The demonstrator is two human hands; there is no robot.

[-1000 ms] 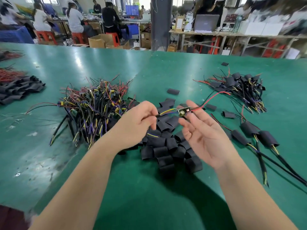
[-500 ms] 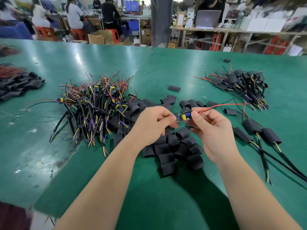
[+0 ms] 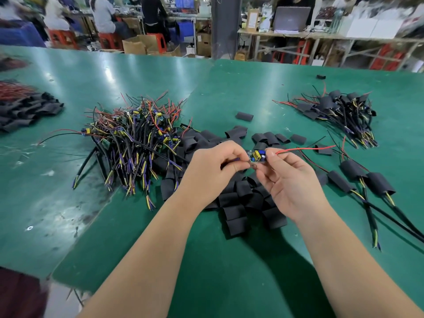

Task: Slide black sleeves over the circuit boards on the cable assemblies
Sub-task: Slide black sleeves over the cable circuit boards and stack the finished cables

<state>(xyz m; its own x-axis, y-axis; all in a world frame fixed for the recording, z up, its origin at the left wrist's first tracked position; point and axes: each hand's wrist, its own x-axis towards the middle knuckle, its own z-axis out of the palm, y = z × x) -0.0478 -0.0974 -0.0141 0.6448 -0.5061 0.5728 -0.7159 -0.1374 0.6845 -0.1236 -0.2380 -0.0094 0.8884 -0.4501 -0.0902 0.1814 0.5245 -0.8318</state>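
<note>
Left hand [image 3: 213, 171] fingers curled, pinching the cable just left of the circuit board [image 3: 257, 156]. Board held off the table between both hands, long axis left-to-right, no sleeve on it; right hand [image 3: 289, 180] thumb and forefinger clamped on its right end, red lead [image 3: 305, 149] trailing right. Loose black sleeves [image 3: 236, 213] heaped directly beneath, nearest the right hand; open room over green table [image 3: 229, 271] toward near edge.

- Left hand [image 3: 213, 171] and right hand [image 3: 291, 187]: bare, nails cut short.
- Forearms [image 3: 146, 255]: bare as far as the frame's bottom edge.
- Dark maroon fabric [image 3: 20, 294] in the lower-left corner; cannot tell whether it is clothing.
</note>
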